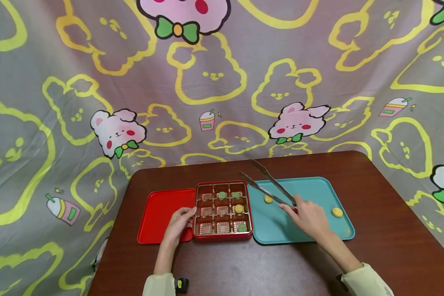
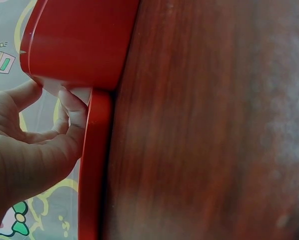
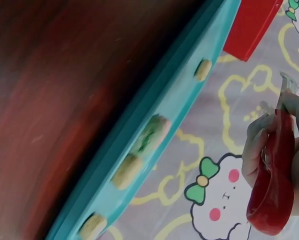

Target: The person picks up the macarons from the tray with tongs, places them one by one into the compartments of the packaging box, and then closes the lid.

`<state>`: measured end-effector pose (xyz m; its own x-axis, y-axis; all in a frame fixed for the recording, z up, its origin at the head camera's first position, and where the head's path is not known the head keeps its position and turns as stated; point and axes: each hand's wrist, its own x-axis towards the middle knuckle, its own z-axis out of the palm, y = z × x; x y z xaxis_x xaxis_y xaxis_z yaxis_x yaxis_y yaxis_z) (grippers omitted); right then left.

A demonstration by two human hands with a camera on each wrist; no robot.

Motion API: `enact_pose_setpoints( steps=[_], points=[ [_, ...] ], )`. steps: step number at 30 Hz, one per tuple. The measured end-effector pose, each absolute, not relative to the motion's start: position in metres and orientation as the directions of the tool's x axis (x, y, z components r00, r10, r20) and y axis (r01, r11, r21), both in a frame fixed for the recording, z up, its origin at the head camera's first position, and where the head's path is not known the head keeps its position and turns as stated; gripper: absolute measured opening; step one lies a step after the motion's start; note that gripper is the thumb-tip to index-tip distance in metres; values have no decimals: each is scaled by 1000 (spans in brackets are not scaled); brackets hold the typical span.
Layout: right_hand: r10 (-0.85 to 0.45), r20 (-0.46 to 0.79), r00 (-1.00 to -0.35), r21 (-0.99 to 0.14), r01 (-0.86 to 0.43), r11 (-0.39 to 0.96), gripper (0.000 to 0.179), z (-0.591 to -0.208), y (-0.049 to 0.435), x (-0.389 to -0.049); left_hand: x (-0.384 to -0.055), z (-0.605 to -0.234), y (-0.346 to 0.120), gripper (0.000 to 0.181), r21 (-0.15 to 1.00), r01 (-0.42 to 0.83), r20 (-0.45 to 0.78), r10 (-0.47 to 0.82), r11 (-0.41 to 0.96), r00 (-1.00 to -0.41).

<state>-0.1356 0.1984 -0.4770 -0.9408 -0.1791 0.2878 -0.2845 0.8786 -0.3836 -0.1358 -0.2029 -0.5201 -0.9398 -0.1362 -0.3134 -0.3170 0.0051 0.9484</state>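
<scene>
The left hand (image 1: 179, 222) touches the left side of a red box (image 1: 222, 237) with its fingertips. A gold-edged divider splits the box into square compartments. Green cookies (image 1: 222, 195) lie in the back middle, back right and front right compartments; a yellow cookie (image 1: 239, 209) is in the middle right one. The right hand (image 1: 311, 218) grips red-handled metal tongs (image 1: 275, 183) above a teal tray (image 1: 292, 236). Their arms are spread, with nothing between the tips. Yellow cookies (image 1: 337, 212) sit on the tray, and the right wrist view also shows a green cookie (image 3: 152, 135) there.
A red lid-like tray (image 1: 159, 213) lies flat left of the box, partly behind the left hand. The teal tray stands close along the box's right side. All rest on a dark wooden table (image 1: 385, 230), with a patterned cloth (image 1: 244, 82) hanging behind it.
</scene>
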Motion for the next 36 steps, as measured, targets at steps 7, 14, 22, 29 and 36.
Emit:
enact_pose_setpoints(
  steps=[7,14,22,29,36],
  points=[
    [-186,319,-929,-345,-296,891,43,-484,213,-130,-135,-519,-202,23,949,-315,-310,-139,14,-940],
    [-180,318,-931,-339,-289,895,43,-489,224,-125,-137,-521,-204,25,945,-326,-322,-127,16,-938],
    [-194,366,-910,-309,-316,897,44,-493,234,-119,-139,-521,-205,24,944,-329,-324,-113,27,-939],
    [-207,397,-894,-269,-329,905,47,-496,243,-114,-136,-519,-203,26,947,-322,-316,-130,21,-940],
    [-242,430,-870,-218,-360,907,48,-499,251,-110,-136,-519,-203,26,945,-327,-323,-133,13,-937]
  ],
)
